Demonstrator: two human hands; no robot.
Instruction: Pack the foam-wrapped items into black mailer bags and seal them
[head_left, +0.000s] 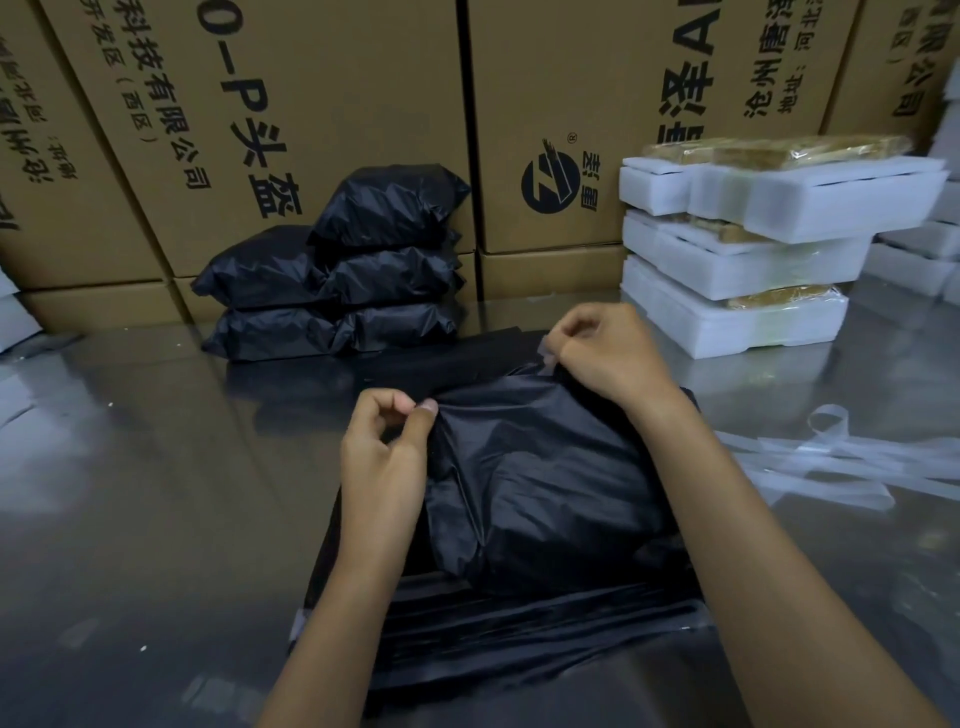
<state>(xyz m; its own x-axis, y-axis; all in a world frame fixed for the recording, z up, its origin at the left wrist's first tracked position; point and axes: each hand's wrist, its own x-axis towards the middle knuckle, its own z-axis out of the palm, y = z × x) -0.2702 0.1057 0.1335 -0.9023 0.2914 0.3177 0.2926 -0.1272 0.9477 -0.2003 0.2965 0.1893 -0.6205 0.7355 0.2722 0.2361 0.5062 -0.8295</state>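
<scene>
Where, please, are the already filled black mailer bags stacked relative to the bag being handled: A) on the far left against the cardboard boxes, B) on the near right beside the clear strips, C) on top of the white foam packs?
A: the filled black mailer bags lie piled against the cardboard boxes, left of the bag being handled.

A single head-worn, wide-angle view looks forward and steeply down from close above a shiny desk (130, 493). Both forearms enter from the near edge and reach into the middle of the frame, so the work sits very near the lens. The far edge faces a wall of cardboard boxes (322, 104), whose straight lines bend outward toward the corners.
</scene>
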